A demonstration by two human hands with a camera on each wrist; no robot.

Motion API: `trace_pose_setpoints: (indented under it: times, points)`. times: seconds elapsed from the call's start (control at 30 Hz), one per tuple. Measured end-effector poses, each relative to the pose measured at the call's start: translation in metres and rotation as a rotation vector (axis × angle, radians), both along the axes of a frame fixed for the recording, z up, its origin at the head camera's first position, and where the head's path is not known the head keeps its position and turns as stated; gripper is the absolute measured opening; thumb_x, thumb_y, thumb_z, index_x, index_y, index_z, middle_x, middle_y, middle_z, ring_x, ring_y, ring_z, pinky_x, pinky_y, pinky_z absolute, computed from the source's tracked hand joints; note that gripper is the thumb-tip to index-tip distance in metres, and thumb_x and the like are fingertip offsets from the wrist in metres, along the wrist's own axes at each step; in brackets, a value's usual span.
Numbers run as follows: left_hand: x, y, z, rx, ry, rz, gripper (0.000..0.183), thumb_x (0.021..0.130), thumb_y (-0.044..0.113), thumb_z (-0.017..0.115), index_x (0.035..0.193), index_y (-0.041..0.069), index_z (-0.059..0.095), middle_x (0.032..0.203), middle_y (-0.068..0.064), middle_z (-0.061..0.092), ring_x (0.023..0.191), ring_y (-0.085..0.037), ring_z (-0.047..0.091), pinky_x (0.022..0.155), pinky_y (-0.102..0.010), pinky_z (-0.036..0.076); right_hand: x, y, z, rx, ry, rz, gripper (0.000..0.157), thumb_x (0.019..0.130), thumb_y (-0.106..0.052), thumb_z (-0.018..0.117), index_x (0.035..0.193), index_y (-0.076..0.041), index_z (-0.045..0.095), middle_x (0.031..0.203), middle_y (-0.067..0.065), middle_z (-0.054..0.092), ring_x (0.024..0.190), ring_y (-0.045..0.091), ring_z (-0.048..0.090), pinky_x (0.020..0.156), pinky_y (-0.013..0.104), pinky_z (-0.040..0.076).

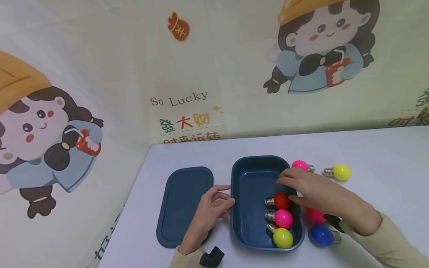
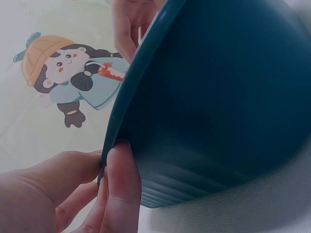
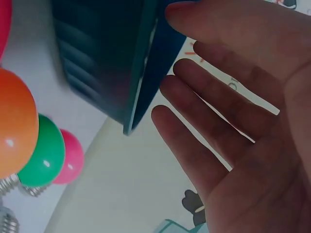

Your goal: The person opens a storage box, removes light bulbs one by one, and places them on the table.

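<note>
Beige sleeves angle inward toward a blue box.
Left grip pinches its rim; a red bulb lies beside the spread right grip.

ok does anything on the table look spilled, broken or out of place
Nothing visible looks spilled or broken. Slightly askew: the yellow bulb in the blue container; its base angles away leftward, while the red bulb and pink bulb point theirs nearly straight left.
</note>
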State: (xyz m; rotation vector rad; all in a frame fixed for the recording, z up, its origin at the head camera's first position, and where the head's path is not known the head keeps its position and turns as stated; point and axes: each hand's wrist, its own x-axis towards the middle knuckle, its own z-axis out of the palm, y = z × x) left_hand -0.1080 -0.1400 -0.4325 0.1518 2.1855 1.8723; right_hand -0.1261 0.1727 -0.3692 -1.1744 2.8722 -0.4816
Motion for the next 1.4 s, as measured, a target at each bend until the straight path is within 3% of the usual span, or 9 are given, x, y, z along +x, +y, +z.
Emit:
trace_pose_setpoints:
  times: [0.67,1.4]
  points:
    - [-0.002,0.001,0.002,0.008,-0.005,-0.003,0.048,0.092,0.016,0.072,0.136,0.004,0.055,0.1,-0.013,0.065,0.065,-0.014,0.063,0.062,-0.032,0.06,-0.008,-0.012,-0.015,0.011,0.006,0.082,0.037,0.079,-0.006,0.082,0.114,-0.006,0.069,0.111,0.007,0.064,0.102,0.022,0.062,0.077,0.03,0.06]
    - [0.0,0.001,0.002,0.022,0.001,-0.003,0.048,0.092,0.014,0.071,0.136,0.003,0.054,0.1,-0.014,0.064,0.07,-0.015,0.063,0.062,-0.033,0.06,-0.013,-0.024,-0.022,0.094,-0.059,0.063,0.033,0.081,-0.011,0.082,0.111,-0.009,0.069,0.102,0.003,0.066,0.091,0.018,0.063,0.075,0.031,0.06]
